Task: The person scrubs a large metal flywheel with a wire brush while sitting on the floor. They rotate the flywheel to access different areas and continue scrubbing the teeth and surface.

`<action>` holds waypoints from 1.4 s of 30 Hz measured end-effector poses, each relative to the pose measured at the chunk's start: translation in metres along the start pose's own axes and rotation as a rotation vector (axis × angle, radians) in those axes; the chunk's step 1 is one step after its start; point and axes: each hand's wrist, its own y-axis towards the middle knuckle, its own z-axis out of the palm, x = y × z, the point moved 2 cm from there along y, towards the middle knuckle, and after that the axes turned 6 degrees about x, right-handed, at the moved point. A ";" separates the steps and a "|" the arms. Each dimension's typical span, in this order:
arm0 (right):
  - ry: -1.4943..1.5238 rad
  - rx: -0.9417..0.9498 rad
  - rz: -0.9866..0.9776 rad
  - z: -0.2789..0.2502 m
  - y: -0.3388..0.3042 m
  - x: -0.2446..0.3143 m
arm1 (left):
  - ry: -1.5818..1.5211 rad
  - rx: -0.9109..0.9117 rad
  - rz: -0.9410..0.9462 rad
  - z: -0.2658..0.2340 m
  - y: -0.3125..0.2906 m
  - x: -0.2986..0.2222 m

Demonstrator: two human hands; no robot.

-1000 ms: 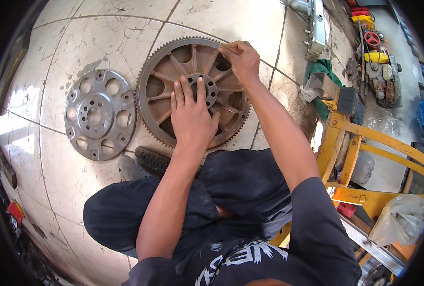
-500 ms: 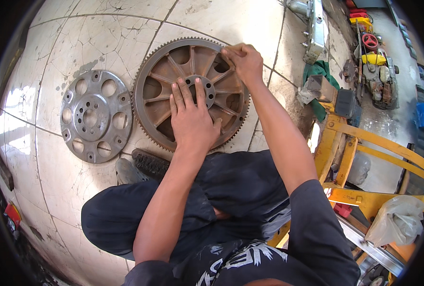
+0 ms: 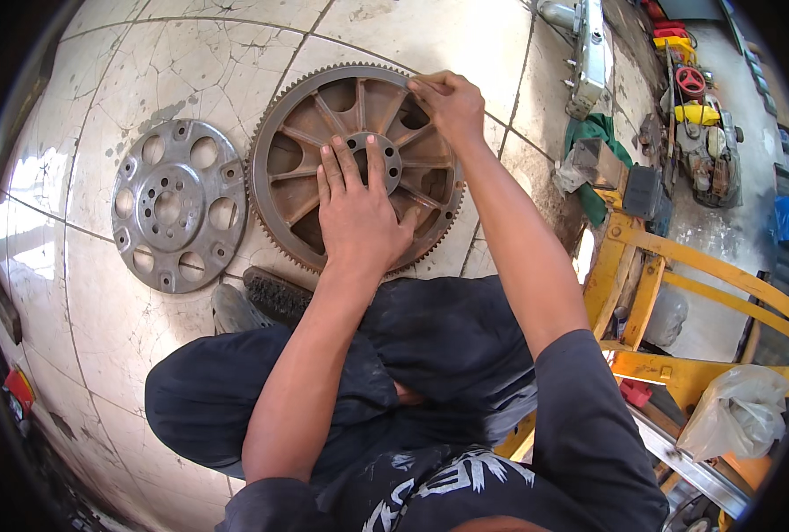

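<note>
A large rusty-brown spoked flywheel point(image 3: 385, 120) with a toothed outer edge lies flat on the tiled floor in front of me. My left hand point(image 3: 359, 213) rests on it, fingers spread, with the fingertips at the holed centre hub point(image 3: 392, 166). At the far right of the rim is my right hand point(image 3: 452, 105), its fingers pinched together against the edge. Whatever those fingers may hold is hidden. Left of the flywheel lies a thinner grey metal disc point(image 3: 194, 197) with round holes.
A brush point(image 3: 275, 296) with dark bristles lies beside a grey shoe point(image 3: 235, 309), close to the flywheel's near edge. To the right stand a yellow metal frame point(image 3: 643, 301), a black box point(image 3: 644, 192) and a plastic bag point(image 3: 738, 410). A silvery metal part point(image 3: 588, 62) sits farther back.
The whole view has shifted slightly. My right hand stays pinched at the rim with barely any movement, and my left hand stays flat on the flywheel.
</note>
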 end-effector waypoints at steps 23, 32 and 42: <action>0.111 -0.022 0.012 -0.023 -0.015 -0.056 | -0.051 -0.019 0.019 0.002 -0.001 0.000; -0.052 0.039 0.077 -0.003 0.004 0.004 | -0.077 -0.012 0.020 0.001 -0.002 0.000; 0.037 0.000 0.118 -0.013 -0.013 0.002 | -0.042 -0.001 0.007 -0.001 -0.002 -0.005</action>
